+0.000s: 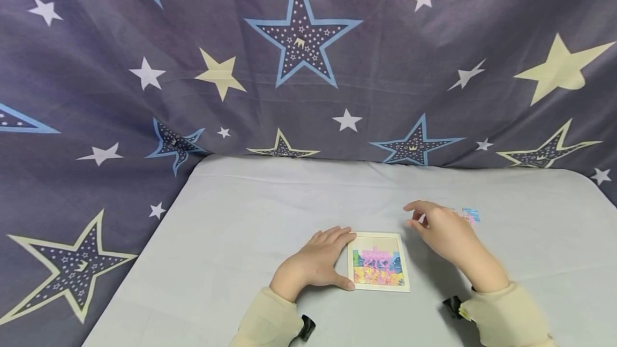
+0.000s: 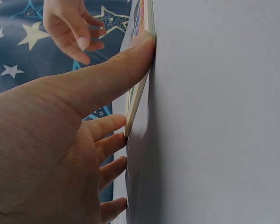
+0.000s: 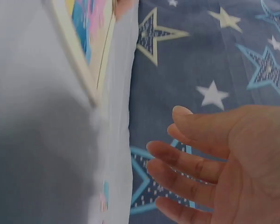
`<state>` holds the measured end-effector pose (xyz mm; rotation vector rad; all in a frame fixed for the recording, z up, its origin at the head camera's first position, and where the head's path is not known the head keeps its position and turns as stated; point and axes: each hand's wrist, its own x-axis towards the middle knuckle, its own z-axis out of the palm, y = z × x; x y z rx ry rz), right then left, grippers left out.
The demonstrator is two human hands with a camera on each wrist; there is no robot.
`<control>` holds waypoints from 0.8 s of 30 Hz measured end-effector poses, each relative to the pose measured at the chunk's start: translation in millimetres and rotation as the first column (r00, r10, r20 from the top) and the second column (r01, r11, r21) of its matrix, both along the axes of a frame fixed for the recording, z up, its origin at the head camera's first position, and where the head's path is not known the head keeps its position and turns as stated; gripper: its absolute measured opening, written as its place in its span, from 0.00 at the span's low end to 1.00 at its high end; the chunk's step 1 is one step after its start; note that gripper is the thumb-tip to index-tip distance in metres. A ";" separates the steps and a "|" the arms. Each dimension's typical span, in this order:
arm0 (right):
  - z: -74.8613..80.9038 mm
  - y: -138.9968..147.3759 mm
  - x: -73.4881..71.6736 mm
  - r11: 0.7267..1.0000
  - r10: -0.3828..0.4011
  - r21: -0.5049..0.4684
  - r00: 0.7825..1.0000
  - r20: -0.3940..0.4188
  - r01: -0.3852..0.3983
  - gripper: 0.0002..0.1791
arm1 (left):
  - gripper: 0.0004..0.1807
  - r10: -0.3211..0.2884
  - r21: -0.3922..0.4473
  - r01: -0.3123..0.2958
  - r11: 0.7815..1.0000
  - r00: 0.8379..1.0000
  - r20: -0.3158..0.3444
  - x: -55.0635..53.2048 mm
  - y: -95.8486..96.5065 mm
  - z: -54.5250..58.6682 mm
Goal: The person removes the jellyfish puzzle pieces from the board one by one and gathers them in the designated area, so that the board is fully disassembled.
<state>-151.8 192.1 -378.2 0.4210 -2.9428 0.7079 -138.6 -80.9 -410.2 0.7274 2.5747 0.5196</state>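
Observation:
A jigsaw puzzle in a pale-framed square board (image 1: 378, 288) lies on the cloth-covered table. Joined pieces (image 1: 378, 266) in pink, blue and yellow fill its lower part, while the strip at the top shows bare board. My left hand (image 1: 318, 261) rests at the board's left side, thumb at the lower corner and fingers spread near the upper one. In the left wrist view the thumb (image 2: 116, 70) touches the board's edge. Right of the board, my right hand (image 1: 445, 229) hovers with loosely bent fingers, holding nothing. Beyond it lie loose puzzle pieces (image 1: 471, 214), partly hidden by that hand.
A light grey cloth (image 1: 231, 240) covers the table. Dark fabric with stars (image 1: 183, 31) hangs behind it and along the left side. Each sleeve has a dark wrist device near it, such as the right one (image 1: 452, 308).

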 end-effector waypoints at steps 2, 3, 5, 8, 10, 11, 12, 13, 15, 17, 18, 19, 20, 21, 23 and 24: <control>-0.3 -6.6 2.2 1.000 0.013 -0.011 1.000 0.007 -0.013 0.14 | 0.56 0.000 0.000 0.000 1.000 1.000 0.002 -0.2 0.3 0.0; -0.7 -9.5 3.1 1.000 0.019 -0.017 1.000 0.013 -0.019 0.13 | 0.56 0.001 0.000 -0.001 1.000 1.000 0.003 -0.2 0.4 0.1; -2.2 -15.0 4.7 0.999 0.033 -0.031 0.999 0.020 -0.033 0.12 | 0.56 0.002 -0.001 -0.002 1.000 1.000 0.002 0.0 0.6 0.2; -4.9 -22.1 6.5 0.997 0.058 -0.061 0.997 0.046 -0.055 0.11 | 0.56 0.005 0.000 -0.005 1.000 1.000 0.001 -0.2 0.5 0.1; -6.3 -26.4 7.8 0.994 0.073 -0.086 0.995 0.072 -0.067 0.10 | 0.56 0.006 0.000 -0.006 1.000 1.000 -0.001 -0.3 0.5 0.0; -6.9 -28.5 8.5 0.992 0.081 -0.099 0.993 0.088 -0.072 0.10 | 0.56 0.006 0.001 -0.006 1.000 1.000 -0.001 -0.5 0.3 -0.3; -7.5 -30.6 9.2 0.991 0.088 -0.114 0.990 0.108 -0.076 0.10 | 0.56 0.006 0.001 -0.006 1.000 1.000 -0.001 -0.6 0.2 -0.4; -8.2 -32.7 9.8 0.988 0.096 -0.129 0.988 0.125 -0.080 0.10 | 0.55 0.005 0.002 -0.005 1.000 1.000 -0.002 -0.7 0.1 -0.6; -9.4 -36.7 11.1 0.984 0.117 -0.152 0.981 0.152 -0.094 0.09 | 0.55 0.003 0.004 -0.003 1.000 1.000 -0.003 -0.6 -0.1 -0.8; -10.6 -39.9 12.5 0.977 0.151 -0.176 0.975 0.164 -0.122 0.09 | 0.55 0.002 0.007 -0.002 1.000 1.000 -0.004 -0.8 -0.3 -1.0; -11.0 -41.3 13.1 0.973 0.170 -0.186 0.971 0.168 -0.138 0.09 | 0.56 0.001 0.007 -0.001 1.000 1.000 -0.005 -0.8 -0.3 -0.9; -11.3 -42.6 14.0 0.968 0.189 -0.199 0.966 0.175 -0.153 0.09 | 0.56 0.000 0.008 0.000 1.000 1.000 -0.004 -0.8 -0.3 -0.8; -11.7 -44.1 15.1 0.964 0.205 -0.207 0.962 0.180 -0.167 0.09 | 0.56 -0.001 0.008 0.001 1.000 1.000 -0.004 -0.7 -0.3 -0.6; -12.3 -45.5 16.2 0.959 0.220 -0.218 0.958 0.186 -0.178 0.09 | 0.56 -0.001 0.008 0.001 1.000 1.000 -0.004 -0.7 -0.3 -0.4; -13.9 -48.4 18.1 0.953 0.244 -0.229 0.951 0.191 -0.199 0.09 | 0.56 0.000 0.007 0.000 1.000 1.000 -0.004 -0.4 -0.3 -0.1; -14.9 -49.9 19.0 0.951 0.252 -0.230 0.948 0.193 -0.206 0.09 | 0.56 0.000 0.007 0.000 1.000 1.000 -0.003 -0.3 -0.3 -0.1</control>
